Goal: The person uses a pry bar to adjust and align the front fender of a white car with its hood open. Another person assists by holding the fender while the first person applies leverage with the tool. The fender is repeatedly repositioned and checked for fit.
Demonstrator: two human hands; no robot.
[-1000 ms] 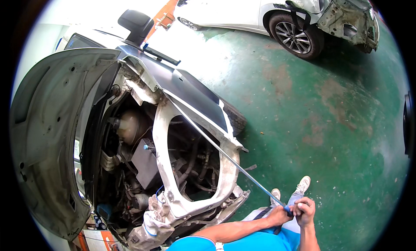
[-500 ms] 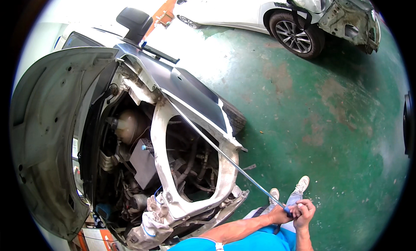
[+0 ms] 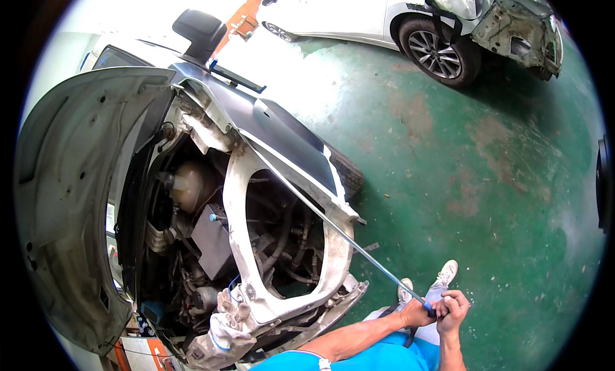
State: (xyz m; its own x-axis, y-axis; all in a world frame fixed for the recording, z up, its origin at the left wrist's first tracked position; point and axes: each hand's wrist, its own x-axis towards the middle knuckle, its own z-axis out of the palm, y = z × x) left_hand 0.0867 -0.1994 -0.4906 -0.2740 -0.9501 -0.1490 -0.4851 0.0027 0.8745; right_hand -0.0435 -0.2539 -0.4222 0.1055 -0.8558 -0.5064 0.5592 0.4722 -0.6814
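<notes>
A long, thin metal rod with a blue end slants from the upper edge of the car's fender, across the white oval opening of the front frame, down to my hands. My left hand is closed round the rod near its blue end. Close beside it, my right hand is closed at the very end of the rod, fingers curled. The rod's far tip meets the car at the fender's inner corner; exactly how it sits there I cannot tell.
The raised hood stands at the left over an exposed engine bay with a pale reservoir. White work gloves lie on the front frame. A damaged white car stands at the back on the green floor. My shoes are beside the front end.
Both hands and the rod's near end have shifted slightly to the right. My grip on the rod looks the same, and the car has not moved.
</notes>
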